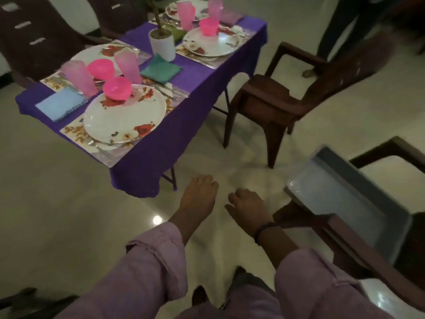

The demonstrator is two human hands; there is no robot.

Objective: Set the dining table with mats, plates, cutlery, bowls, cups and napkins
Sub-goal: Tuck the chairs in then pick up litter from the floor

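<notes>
Head cam, only view we've got. Using the potted plant (161, 43) in the middle of the purple-clothed table (147, 155) as the anchor: four places are laid around it. Nearest the camera from the plant there's a floral plate (125, 117) on a mat (76, 132) with a pink bowl (117, 88) on top, a cup (79, 77) beside it and a light blue napkin (61, 103) toward the table corner. A teal napkin (160, 68) lies just in front of the plant. Cutlery looks tucked beside the plates, but it's blurry.

Both hands are well off the table, out over the floor. Left hand (199, 195) and right hand (247, 208) hang loose, fingers relaxed, holding nothing. The grey tray (349, 192) on the chair at the right looks emptied.

My read: the setting's basically done. If anything's left, I'd just walk round, check each place for a napkin and cutlery, and straighten things gently so the cups don't tip.
</notes>
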